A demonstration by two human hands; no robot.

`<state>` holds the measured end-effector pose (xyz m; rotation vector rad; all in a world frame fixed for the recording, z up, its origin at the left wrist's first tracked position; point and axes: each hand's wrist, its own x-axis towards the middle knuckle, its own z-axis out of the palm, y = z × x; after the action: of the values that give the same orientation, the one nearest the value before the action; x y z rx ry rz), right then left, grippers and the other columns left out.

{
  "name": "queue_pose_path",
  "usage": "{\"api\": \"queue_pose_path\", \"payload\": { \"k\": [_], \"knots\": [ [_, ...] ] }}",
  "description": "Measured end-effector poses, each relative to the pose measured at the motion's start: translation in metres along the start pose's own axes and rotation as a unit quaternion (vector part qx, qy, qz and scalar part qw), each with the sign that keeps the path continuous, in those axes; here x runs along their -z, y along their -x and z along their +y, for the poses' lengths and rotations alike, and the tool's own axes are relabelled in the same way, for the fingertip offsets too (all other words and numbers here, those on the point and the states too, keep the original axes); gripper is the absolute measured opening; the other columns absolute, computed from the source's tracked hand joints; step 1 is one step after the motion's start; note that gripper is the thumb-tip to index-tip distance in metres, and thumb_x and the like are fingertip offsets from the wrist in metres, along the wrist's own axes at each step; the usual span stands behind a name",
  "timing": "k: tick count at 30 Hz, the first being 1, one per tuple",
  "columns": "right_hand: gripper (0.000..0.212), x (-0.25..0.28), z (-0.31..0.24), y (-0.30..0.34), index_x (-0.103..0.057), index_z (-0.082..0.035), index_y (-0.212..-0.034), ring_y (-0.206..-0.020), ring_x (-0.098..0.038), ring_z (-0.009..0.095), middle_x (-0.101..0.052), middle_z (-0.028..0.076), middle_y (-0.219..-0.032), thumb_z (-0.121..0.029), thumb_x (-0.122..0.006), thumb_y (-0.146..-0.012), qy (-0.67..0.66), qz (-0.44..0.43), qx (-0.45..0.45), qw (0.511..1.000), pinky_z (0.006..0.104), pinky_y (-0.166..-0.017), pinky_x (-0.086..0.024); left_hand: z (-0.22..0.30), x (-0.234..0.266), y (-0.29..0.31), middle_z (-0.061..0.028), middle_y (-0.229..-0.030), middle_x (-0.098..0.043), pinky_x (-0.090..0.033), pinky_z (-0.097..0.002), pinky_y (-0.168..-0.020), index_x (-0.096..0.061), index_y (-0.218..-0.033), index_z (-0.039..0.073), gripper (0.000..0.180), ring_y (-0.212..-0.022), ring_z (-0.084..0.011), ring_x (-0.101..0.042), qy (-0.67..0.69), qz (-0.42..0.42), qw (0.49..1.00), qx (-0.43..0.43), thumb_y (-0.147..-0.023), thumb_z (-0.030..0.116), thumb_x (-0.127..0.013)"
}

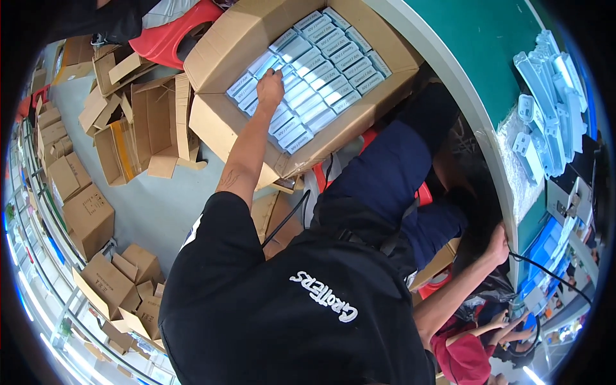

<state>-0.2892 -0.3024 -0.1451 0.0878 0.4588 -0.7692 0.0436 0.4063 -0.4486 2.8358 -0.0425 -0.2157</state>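
Observation:
A large open cardboard carton [215,54] tilts toward me at the top middle, filled with rows of small white boxes [321,74] with dark print on their sides. My left hand [270,88] reaches into its left part, fingers bunched and touching the tops of the boxes; what they hold, if anything, is hidden. Far to the right, my right hand [497,245] closes round the pale edge of the green-topped table [465,38]. A black cable [545,264] runs out from beside it.
White plastic parts [548,102] lie heaped on the table, by clear wrap. Emptied cartons [151,119] litter the grey floor at left, with closed cartons [88,218] beyond. A red stool [176,38] stands behind the carton. Another person in a red shirt [462,353] is at lower right.

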Motion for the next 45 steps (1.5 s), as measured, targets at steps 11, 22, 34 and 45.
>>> {"api": "queue_pose_path", "payload": {
  "k": [11,22,34,45],
  "knots": [
    [0.057,-0.006,0.016,0.009,-0.037,0.007,-0.153,-0.142,-0.042,0.035,-0.043,0.022,-0.156,-0.030,-0.019,-0.114,0.051,0.001,0.026,0.998,0.0549,-0.116,-0.034,0.014,0.021,0.007,-0.0170,-0.107,-0.068,-0.055,-0.0529,-0.080,-0.050,-0.114,0.010,0.033,-0.094,-0.0411,-0.069,0.067,0.062,0.996,-0.003,-0.086,0.005,-0.069],
    [0.058,-0.006,0.044,0.023,-0.033,0.008,-0.154,-0.144,-0.040,0.034,-0.040,0.022,-0.159,-0.031,-0.018,-0.114,0.010,-0.055,-0.013,0.998,0.0533,-0.120,-0.031,0.080,0.042,0.092,-0.0236,-0.125,-0.067,-0.053,-0.0523,-0.091,-0.044,-0.126,0.006,0.047,-0.107,-0.0441,-0.067,0.213,-0.017,0.976,0.046,-0.087,0.008,-0.071],
    [0.055,0.012,0.054,0.027,-0.034,0.009,-0.154,-0.149,-0.034,0.034,-0.034,0.021,-0.164,-0.025,-0.019,-0.113,-0.008,-0.104,-0.024,0.994,0.0520,-0.124,-0.024,0.024,0.026,0.009,-0.0190,-0.133,-0.057,-0.052,-0.0477,-0.099,-0.065,-0.128,0.005,0.048,-0.121,-0.0382,-0.059,0.112,-0.037,0.991,0.056,-0.081,0.010,-0.077],
    [0.057,0.012,0.059,0.031,-0.034,0.007,-0.155,-0.150,-0.033,0.033,-0.034,0.019,-0.164,-0.027,-0.018,-0.113,-0.025,-0.112,-0.035,0.993,0.0516,-0.125,-0.023,0.000,0.006,-0.025,-0.0201,-0.139,-0.055,-0.049,-0.0441,-0.107,-0.069,-0.124,0.006,0.052,-0.127,-0.0386,-0.057,0.043,-0.100,0.986,0.125,-0.076,0.020,-0.086]
  ]
}}
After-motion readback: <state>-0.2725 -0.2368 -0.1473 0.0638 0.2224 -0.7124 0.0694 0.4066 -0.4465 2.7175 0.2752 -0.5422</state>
